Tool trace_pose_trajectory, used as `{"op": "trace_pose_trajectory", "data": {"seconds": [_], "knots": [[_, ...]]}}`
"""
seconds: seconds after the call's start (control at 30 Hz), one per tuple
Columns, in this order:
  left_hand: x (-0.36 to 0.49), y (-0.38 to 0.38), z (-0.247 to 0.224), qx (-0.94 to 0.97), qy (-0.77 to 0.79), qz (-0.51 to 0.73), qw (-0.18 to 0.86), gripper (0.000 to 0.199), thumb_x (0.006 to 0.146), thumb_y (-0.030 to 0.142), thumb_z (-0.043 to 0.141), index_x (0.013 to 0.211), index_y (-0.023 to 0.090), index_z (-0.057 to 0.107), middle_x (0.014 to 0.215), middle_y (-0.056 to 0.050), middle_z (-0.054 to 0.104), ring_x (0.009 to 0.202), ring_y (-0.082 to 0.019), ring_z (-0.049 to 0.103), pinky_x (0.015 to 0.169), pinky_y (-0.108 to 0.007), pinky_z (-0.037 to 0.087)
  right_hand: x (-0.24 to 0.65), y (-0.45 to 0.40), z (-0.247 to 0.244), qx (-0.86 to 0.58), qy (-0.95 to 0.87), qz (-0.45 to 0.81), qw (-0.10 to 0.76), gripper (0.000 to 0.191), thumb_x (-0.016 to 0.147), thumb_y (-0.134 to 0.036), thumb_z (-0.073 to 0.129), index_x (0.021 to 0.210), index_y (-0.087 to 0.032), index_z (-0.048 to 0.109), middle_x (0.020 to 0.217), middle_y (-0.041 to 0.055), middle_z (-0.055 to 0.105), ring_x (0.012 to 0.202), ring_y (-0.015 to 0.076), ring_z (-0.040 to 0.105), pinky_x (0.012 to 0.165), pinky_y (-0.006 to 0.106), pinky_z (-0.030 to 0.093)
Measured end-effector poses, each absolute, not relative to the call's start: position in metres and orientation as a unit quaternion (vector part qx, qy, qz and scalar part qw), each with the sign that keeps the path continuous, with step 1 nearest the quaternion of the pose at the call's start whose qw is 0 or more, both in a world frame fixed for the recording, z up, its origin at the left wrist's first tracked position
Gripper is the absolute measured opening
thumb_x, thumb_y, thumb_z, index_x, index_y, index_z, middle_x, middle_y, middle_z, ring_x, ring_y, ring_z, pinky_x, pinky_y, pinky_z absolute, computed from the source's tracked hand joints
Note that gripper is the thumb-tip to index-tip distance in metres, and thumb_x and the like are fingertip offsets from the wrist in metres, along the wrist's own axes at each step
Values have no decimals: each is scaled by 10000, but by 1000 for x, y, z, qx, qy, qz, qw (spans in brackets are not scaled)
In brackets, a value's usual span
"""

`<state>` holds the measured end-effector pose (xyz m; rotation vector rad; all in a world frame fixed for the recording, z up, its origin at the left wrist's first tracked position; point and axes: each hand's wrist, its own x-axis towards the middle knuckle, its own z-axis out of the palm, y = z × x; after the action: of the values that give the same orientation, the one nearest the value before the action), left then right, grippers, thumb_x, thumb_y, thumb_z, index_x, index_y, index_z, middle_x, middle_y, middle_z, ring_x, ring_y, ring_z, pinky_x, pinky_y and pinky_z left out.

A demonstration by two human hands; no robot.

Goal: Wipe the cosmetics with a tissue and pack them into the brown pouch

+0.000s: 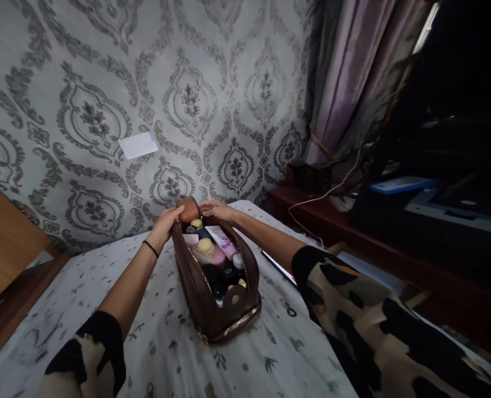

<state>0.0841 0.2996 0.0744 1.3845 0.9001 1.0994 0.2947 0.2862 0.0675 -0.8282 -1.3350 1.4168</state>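
A brown leather pouch [187, 276] lies unzipped on the patterned sheet, its long opening facing up. Inside are several cosmetics, among them a pink and white tube [223, 241], a jar with a yellowish lid [205, 246] and a black box [229, 272]. At the pouch's far end is a lighter brown flap [189, 209]. My left hand [167, 222] grips the left side of that end, fingers closed at the flap's edge. On the other side, my right hand [217, 211] has its fingers closed on the pouch's far edge, beside the flap.
The printed sheet [146, 342] covers the surface below. Part of a tablet-like device [278, 266] shows under my right forearm. A dark red desk [332, 226] with a white cable [332, 190] stands right; a wooden panel [9, 243] is left, and a patterned wall [146, 88] lies behind.
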Motion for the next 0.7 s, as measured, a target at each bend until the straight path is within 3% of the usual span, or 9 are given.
{"op": "trace_pose_trajectory", "data": {"seconds": [0.23,0.43,0.53,0.7], "knots": [[96,273,86,619,342,505,494,619,621,355,813,1198,187,665,1072,-49,782,961,-229,720,858,-310,544,300,276,70,-321,-567,561,510,365,588,-21,668,907,-196,692,756,-35,737,736,146,659,782,264,517],[101,251,101,687,332,499,410,424,745,435,729,1064,156,725,1051,-65,777,1034,-267,685,951,-362,519,294,265,75,-296,-585,544,524,325,629,-122,725,941,-206,688,755,-31,742,731,160,672,759,275,541],[104,237,104,720,324,480,382,317,772,372,708,1006,164,758,1043,-60,778,1075,-281,668,1011,-376,494,292,254,79,-286,-601,529,526,216,668,-200,769,876,-187,712,802,-8,758,808,180,684,803,291,547],[101,208,97,808,325,435,228,344,843,251,565,1127,208,754,1257,-66,734,1236,-288,621,1151,-435,398,299,228,81,-291,-623,504,523,232,626,-265,837,826,-185,750,820,-21,754,856,193,682,842,304,538]]}}
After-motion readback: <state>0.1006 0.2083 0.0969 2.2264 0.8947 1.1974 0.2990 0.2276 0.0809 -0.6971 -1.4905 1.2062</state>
